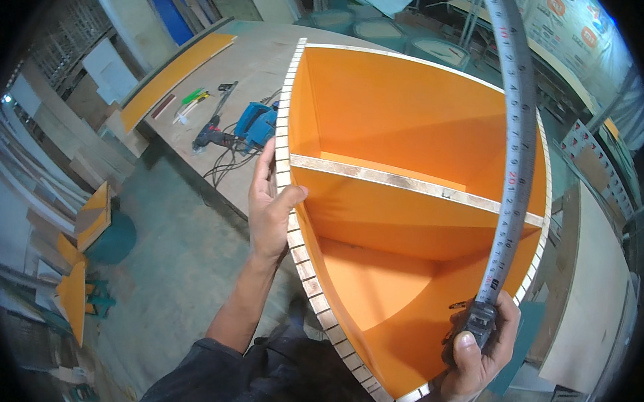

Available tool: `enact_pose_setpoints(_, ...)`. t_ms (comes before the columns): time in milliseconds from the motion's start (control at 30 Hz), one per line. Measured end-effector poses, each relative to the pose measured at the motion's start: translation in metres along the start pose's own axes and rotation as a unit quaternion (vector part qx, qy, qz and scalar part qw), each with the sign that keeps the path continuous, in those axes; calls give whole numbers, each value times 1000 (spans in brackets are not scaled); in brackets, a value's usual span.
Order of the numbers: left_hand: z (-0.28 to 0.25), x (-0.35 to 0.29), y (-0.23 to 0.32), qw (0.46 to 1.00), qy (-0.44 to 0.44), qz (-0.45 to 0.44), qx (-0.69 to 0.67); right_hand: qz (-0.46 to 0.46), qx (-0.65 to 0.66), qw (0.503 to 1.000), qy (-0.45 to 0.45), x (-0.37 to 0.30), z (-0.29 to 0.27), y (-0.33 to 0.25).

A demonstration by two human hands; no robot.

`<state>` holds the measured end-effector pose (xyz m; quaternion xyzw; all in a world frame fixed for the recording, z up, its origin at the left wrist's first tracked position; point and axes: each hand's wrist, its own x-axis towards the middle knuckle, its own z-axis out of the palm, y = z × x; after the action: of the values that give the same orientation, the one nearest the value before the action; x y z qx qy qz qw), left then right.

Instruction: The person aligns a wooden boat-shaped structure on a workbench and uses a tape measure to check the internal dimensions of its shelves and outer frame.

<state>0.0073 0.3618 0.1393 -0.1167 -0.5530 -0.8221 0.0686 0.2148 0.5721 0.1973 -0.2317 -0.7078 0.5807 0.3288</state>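
An orange wooden box (pixel 408 89) with curved sides and one crosswise divider (pixel 410 182) fills the middle of the view. Its pale side edges carry evenly spaced slots. My left hand (pixel 273 209) grips the left side, thumb over the rim and fingers outside. In my right hand (pixel 477 362) is a tape measure (pixel 478 322) with a dark case, held near the box's lower right corner. The metal blade is pulled out, runs up past the box's right part and leaves the top of the view; its far end is hidden.
Behind the box stands a workbench (pixel 246 55) with a blue power tool (pixel 255 125), a cordless drill (pixel 212 135) and cables. An orange strip (pixel 175 77) lies along its left edge. Boards lean at left; a large pale panel (pixel 587 288) stands at right. A green stool (pixel 100 298) is lower left.
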Motion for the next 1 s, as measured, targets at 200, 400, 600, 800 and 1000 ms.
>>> enact_pose_setpoints(200, 6, 6, -8, 996, 11, 73, 52, 9, -19, 1000, -5, 1, -2, -2)
enact_pose_setpoints(400, -16, 5, -15, 996, 38, 86, -7, -100, -138, 977, -131, 14, -12, -13)
enact_pose_setpoints(600, -13, 5, -17, 994, 16, 82, 73, -121, -171, 966, -150, 15, -18, -12)
enact_pose_setpoints(800, -14, 7, -18, 993, -11, 81, 89, -132, -157, 969, -140, 15, -20, -6)
enact_pose_setpoints(1000, -12, 6, -13, 991, 2, 87, 104, -104, -106, 981, -123, 12, -17, -8)
